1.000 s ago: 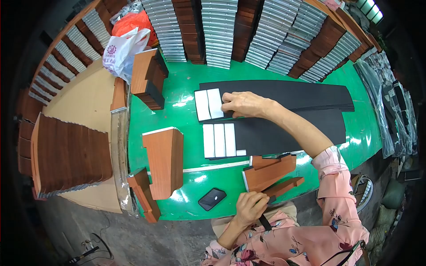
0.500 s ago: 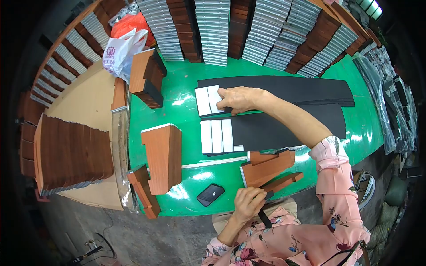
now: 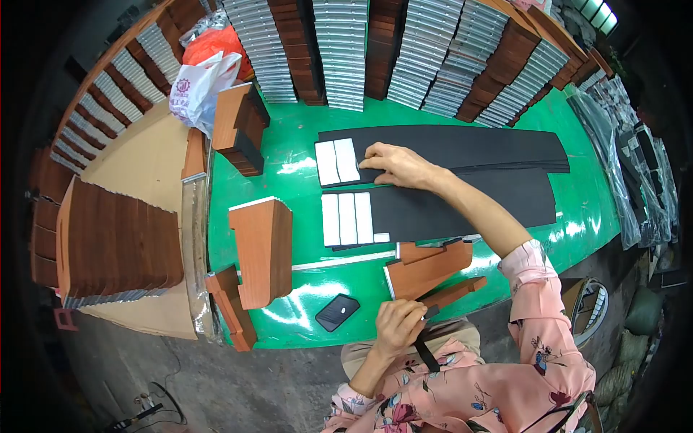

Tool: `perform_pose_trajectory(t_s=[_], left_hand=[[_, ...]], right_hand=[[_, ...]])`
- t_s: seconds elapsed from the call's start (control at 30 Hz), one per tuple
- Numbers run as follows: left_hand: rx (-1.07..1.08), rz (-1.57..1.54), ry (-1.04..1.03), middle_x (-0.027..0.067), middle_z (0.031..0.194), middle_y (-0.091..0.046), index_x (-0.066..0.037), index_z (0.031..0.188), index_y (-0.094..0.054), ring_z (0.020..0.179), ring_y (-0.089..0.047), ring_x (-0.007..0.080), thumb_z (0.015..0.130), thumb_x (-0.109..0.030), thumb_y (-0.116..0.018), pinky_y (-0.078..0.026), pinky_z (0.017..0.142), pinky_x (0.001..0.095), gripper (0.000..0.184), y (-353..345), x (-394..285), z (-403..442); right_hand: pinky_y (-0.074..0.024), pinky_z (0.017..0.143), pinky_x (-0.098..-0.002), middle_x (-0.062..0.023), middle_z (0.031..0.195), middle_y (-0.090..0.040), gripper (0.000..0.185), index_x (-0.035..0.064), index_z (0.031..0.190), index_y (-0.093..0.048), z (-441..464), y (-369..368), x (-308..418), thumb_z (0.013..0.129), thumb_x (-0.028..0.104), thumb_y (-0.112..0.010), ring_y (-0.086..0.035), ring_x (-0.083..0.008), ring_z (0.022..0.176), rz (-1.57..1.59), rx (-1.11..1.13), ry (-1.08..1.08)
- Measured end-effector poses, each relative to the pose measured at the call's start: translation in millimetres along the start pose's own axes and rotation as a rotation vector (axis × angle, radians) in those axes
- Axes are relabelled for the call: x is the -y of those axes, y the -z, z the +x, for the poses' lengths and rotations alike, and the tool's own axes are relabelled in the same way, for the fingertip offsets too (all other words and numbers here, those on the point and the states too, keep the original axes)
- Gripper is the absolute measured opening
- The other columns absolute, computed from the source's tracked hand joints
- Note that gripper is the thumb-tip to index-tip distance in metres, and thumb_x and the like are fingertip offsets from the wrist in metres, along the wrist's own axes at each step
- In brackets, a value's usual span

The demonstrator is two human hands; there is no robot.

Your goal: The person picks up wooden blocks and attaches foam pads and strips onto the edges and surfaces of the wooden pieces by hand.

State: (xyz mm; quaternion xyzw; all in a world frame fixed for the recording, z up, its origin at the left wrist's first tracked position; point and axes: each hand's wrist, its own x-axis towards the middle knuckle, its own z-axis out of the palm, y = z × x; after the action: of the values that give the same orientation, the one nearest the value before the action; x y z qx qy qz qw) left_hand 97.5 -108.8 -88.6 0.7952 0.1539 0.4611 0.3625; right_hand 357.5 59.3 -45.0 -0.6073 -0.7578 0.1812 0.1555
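Head view: at lower centre, the left hand (image 3: 399, 326) is closed on a black strip (image 3: 427, 356). At upper centre, the right hand (image 3: 399, 166) bends over black sheets (image 3: 469, 146), fingertips beside white strips (image 3: 346, 160); whether they pinch one, I cannot tell.
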Motion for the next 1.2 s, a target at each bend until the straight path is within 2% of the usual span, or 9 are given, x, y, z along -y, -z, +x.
perform_pose_trajectory(t_s=[0.03,0.53,0.63,0.7,0.73,0.83,0.9,1.03,1.2], left_hand=[[0.004,-0.001,0.002,0.0059,0.096,-0.062,-0.007,0.099,-0.061,0.082,-0.058,0.0246,0.06,-0.002,-0.073,-0.043,0.068,0.0357,0.041,-0.4,0.0,0.2],[-0.029,0.019,0.027,0.0061,0.093,-0.063,-0.007,0.096,-0.06,0.079,-0.059,0.0246,0.061,-0.002,-0.075,-0.043,0.066,0.0347,0.039,-5.2,0.6,-0.4],[-0.041,0.013,0.023,0.0061,0.094,-0.063,-0.007,0.096,-0.06,0.078,-0.059,0.0245,0.061,-0.002,-0.074,-0.043,0.065,0.0346,0.038,-5.1,0.9,-0.1],[-0.015,0.009,0.037,0.0061,0.093,-0.063,-0.008,0.096,-0.06,0.078,-0.059,0.0244,0.062,-0.002,-0.074,-0.043,0.065,0.0347,0.037,-4.1,0.9,-0.2],[-0.011,0.004,0.039,0.0061,0.093,-0.063,-0.008,0.096,-0.06,0.078,-0.059,0.0244,0.062,-0.002,-0.074,-0.043,0.065,0.0347,0.037,-4.1,1.0,0.1],[-0.016,0.0,0.034,0.0065,0.093,-0.063,-0.008,0.097,-0.06,0.078,-0.059,0.025,0.061,-0.002,-0.074,-0.043,0.065,0.0354,0.038,-4.0,1.1,1.4],[-0.022,0.014,0.012,0.0071,0.093,-0.063,-0.008,0.098,-0.059,0.078,-0.059,0.0257,0.061,-0.001,-0.074,-0.043,0.064,0.0358,0.041,-3.7,0.1,1.3],[0.031,0.053,0.041,0.0105,0.091,-0.063,-0.004,0.093,-0.057,0.079,-0.059,0.0286,0.056,0.004,-0.077,-0.046,0.067,0.0377,0.043,0.9,-6.6,4.8],[0.009,0.073,0.13,0.0123,0.09,-0.064,-0.001,0.092,-0.058,0.083,-0.06,0.0301,0.058,0.006,-0.076,-0.048,0.073,0.038,0.04,4.4,-15.5,4.5]], right_hand=[[-0.0522,0.087,-0.0348,-0.0084,0.113,-0.052,0.042,0.0133,0.115,-0.059,-3.8,-2.9,3.0,0.074,0.012,-0.072,-0.056,-0.0241,0.102,-0.189,-0.065,0.098],[-0.0521,0.075,-0.0342,-0.0032,0.1,-0.051,0.028,0.0126,0.097,-0.058,1.9,-3.2,2.3,0.073,0.01,-0.072,-0.054,-0.0226,0.094,-0.207,-0.02,0.13],[-0.0515,0.071,-0.033,-0.0021,0.094,-0.052,0.023,0.0092,0.088,-0.055,1.5,-6.2,-5.7,0.073,0.008,-0.072,-0.055,-0.0199,0.089,0.008,-0.061,0.136],[-0.047,0.069,-0.0357,-0.002,0.082,-0.055,0.024,0.0094,0.082,-0.053,-1.2,-5.4,-4.7,0.07,0.011,-0.073,-0.055,-0.0196,0.081,0.313,-0.037,-0.091],[-0.0458,0.069,-0.0323,-0.0008,0.077,-0.056,0.025,0.0088,0.084,-0.055,-1.6,-8.6,-5.7,0.068,0.014,-0.074,-0.054,-0.0162,0.074,0.343,-0.106,-0.066],[-0.0472,0.072,-0.0284,-0.0009,0.08,-0.061,0.024,0.0072,0.088,-0.057,-4.5,-11.3,-11.8,0.071,0.01,-0.073,-0.057,-0.0113,0.075,0.621,-0.223,-0.147],[-0.0492,0.077,-0.0248,-0.0084,0.09,-0.066,0.033,0.0008,0.103,-0.052,-8.4,-8.2,-8.4,0.076,0.004,-0.072,-0.061,-0.0115,0.084,1.06,-0.384,-0.23],[-0.0512,0.08,-0.0274,-0.012,0.099,-0.065,0.041,0.0031,0.111,-0.044,-41.6,19.0,2.8,0.08,0.008,-0.07,-0.062,-0.0149,0.089,1.297,-0.462,-0.345],[-0.0534,0.075,-0.0292,-0.0115,0.097,-0.064,0.032,0.0017,0.109,-0.05,-146.7,53.1,54.4,0.081,0.005,-0.064,-0.063,-0.0182,0.089,1.288,-0.396,-0.425]])
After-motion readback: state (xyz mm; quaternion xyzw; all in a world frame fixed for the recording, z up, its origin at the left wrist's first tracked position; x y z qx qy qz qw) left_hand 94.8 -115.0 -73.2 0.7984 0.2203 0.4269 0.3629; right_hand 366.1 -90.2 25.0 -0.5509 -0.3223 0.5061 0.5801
